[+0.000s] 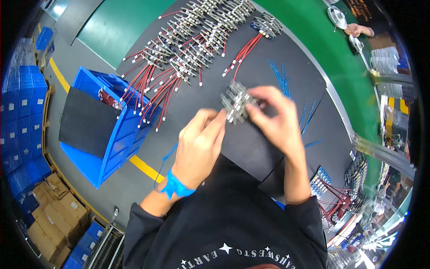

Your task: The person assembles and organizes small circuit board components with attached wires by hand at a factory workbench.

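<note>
In front of me, a bunch of small circuit boards (236, 101) hangs over the dark mat, its parts blurred by motion. My left hand (197, 141), with a blue band on the wrist, pinches its lower left edge. Thumb and forefinger of my right hand (278, 117) grip its right side; the other fingers curl behind. Beyond lie long rows of similar boards (192, 40) with red leads ending in white plugs. A smaller bunch with red leads (267, 27) sits to their right. Several thin blue strips, perhaps cable ties (281, 77), lie just past my right hand.
A blue plastic bin (117, 154) with a black panel stands at the left, red-wired parts inside. Blue crates (22, 107) and cardboard boxes (60, 210) are stacked farther left. More wired boards (322, 181) lie at the right. Across the green strip shows another person's hand (356, 30).
</note>
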Motion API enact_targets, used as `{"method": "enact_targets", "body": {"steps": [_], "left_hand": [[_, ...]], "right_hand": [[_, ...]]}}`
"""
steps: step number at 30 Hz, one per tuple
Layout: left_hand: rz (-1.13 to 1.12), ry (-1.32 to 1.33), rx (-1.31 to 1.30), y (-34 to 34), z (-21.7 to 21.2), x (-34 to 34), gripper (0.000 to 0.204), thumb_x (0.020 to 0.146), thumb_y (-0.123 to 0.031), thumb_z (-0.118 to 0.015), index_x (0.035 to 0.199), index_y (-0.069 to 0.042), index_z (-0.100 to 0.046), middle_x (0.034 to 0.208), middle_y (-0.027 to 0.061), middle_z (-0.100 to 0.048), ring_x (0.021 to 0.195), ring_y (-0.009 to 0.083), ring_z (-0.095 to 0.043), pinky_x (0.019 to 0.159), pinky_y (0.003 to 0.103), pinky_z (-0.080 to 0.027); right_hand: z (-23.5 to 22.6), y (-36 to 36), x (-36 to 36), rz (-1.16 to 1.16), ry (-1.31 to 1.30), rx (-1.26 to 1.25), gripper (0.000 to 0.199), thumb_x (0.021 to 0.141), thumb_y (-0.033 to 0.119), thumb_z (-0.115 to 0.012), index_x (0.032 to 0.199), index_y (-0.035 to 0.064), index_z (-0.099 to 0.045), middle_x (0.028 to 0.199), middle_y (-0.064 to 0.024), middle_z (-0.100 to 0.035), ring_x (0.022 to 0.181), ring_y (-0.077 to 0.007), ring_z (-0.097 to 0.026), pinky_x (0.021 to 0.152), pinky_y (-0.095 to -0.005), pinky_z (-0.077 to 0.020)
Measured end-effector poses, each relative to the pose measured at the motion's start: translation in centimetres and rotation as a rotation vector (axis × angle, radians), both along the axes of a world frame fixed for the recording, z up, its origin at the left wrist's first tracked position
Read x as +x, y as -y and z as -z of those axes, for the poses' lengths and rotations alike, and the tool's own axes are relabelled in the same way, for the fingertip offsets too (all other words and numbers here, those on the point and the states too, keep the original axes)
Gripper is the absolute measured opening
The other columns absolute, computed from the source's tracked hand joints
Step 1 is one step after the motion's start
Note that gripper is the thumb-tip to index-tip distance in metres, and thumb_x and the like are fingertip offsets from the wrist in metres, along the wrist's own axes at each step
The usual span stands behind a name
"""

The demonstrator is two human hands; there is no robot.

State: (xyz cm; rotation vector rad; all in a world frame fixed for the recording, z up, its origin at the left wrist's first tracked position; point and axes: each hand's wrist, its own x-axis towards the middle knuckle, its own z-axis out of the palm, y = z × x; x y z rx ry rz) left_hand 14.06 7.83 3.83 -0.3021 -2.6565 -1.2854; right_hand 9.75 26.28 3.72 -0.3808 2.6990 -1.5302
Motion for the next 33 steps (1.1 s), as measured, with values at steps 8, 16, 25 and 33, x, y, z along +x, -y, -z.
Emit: {"method": "enact_targets", "body": {"steps": [8,16,25,33], "left_hand": [[0.007,-0.313,-0.261,-6.7,1.9,-10.6,0.013,0.079,-0.009,-0.065,0.088,0.001,-0.066,0.083,0.0138,-0.061,0.077,0.0309,-0.058,0.071,0.041,-0.047],[0.037,-0.271,-0.444,-5.8,3.9,-12.2,0.012,0.082,-0.014,-0.062,0.080,-0.002,-0.064,0.078,0.0151,-0.060,0.080,0.0339,-0.056,0.073,0.043,-0.045],[0.538,-0.064,0.120,-10.2,-3.1,-4.2,0.014,0.080,-0.003,-0.066,0.094,0.002,-0.067,0.090,0.0137,-0.063,0.085,0.0241,-0.061,0.076,0.034,-0.048],[0.972,0.781,0.506,-15.0,-0.1,3.5,0.021,0.088,-0.012,-0.062,0.103,0.003,-0.064,0.100,0.0129,-0.065,0.094,0.0256,-0.064,0.083,0.035,-0.051]], "right_hand": [[-0.2,-6.2,-9.6,0.165,-0.404,0.281,0.031,0.082,0.019,-0.065,0.107,0.0006,-0.063,0.100,-0.0158,-0.062,0.089,-0.0244,-0.060,0.080,-0.0343,-0.0471],[-2.8,-7.8,10.9,0.723,-0.099,0.227,0.007,0.082,0.004,-0.067,0.087,0.0001,-0.065,0.073,-0.0081,-0.063,0.057,-0.0114,-0.054,0.052,-0.0252,-0.0416],[2.9,-8.8,23.2,1.478,-0.157,0.851,0.042,0.070,0.013,-0.077,0.104,0.0021,-0.055,0.106,-0.0161,-0.055,0.103,-0.0338,-0.050,0.090,-0.0437,-0.0369],[3.4,-11.9,24.2,1.498,-0.249,0.608,0.042,0.084,-0.006,-0.058,0.126,-0.0007,-0.050,0.090,-0.0105,-0.066,0.092,-0.0272,-0.057,0.083,-0.0371,-0.0455]]}}
